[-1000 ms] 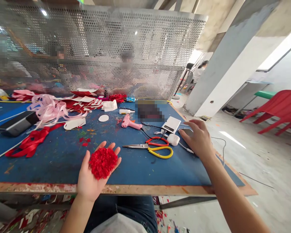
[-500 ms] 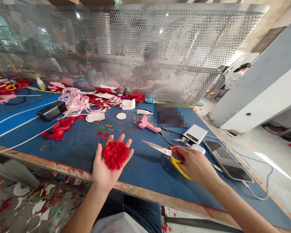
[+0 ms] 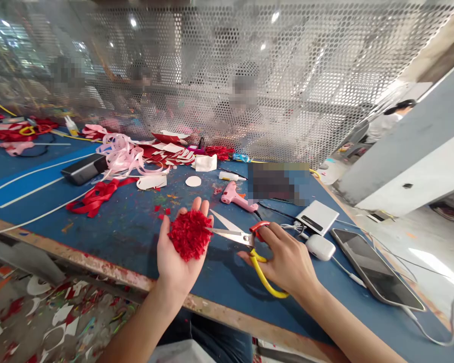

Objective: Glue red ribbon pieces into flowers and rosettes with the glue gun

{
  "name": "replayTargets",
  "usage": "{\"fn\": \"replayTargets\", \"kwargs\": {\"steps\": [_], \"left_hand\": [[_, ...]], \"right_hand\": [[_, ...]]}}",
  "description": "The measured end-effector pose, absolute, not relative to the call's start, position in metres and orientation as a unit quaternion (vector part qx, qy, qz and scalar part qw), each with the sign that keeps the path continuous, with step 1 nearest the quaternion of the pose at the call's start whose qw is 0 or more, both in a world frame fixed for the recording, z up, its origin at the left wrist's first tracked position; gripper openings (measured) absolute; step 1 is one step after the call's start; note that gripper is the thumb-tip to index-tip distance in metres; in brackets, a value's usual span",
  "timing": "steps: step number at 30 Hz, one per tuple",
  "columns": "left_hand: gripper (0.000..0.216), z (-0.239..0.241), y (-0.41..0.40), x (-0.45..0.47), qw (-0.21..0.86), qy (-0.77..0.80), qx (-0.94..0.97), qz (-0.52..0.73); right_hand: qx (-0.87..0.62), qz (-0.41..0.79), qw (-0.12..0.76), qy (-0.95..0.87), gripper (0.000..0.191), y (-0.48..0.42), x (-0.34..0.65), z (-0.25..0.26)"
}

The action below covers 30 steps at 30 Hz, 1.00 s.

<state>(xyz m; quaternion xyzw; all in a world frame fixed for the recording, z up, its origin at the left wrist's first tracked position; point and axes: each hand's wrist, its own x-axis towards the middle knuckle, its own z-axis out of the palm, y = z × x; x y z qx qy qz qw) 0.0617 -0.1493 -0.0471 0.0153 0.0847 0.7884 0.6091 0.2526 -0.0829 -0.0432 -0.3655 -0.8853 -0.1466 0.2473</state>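
Observation:
My left hand (image 3: pixel 177 257) is palm up over the near edge of the blue table (image 3: pixel 128 237), fingers cupped under a red ruffled ribbon flower (image 3: pixel 189 234). My right hand (image 3: pixel 287 262) grips the red-and-yellow handled scissors (image 3: pixel 245 239). The scissor blades are parted and their tips touch the flower's right side.
A pink glue gun (image 3: pixel 236 196), a white power bank (image 3: pixel 318 217), a white earbud case (image 3: pixel 321 247) and a phone (image 3: pixel 374 269) lie to the right. Red ribbon (image 3: pixel 98 194), pink ribbon (image 3: pixel 123 156) and paper cut-outs lie to the left. Behind a perforated metal screen (image 3: pixel 227 75) sit other people.
My right hand left the phone, picked up the scissors and brought the blades to the flower. The left hand lifted the flower slightly. The camera view turned left.

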Motion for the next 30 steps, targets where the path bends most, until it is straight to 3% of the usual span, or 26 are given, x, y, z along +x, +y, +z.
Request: {"fn": "replayTargets", "kwargs": {"steps": [8, 14, 25, 30], "left_hand": [[0.047, -0.053, -0.148, 0.073, 0.6, 0.099, -0.007, 0.794], [0.045, -0.054, -0.148, 0.075, 0.587, 0.102, -0.026, 0.803], [0.042, -0.054, -0.145, 0.074, 0.579, 0.148, -0.038, 0.801], [0.042, -0.055, -0.144, 0.074, 0.574, 0.164, -0.038, 0.801]], "right_hand": [[-0.34, -0.217, 0.28, -0.871, 0.026, -0.085, 0.254, -0.05], [-0.305, -0.28, 0.295, -0.861, 0.03, -0.083, 0.257, -0.052], [-0.287, -0.317, 0.289, -0.856, 0.032, -0.081, 0.258, -0.054], [-0.303, -0.27, 0.253, -0.878, 0.034, -0.081, 0.261, -0.056]]}}
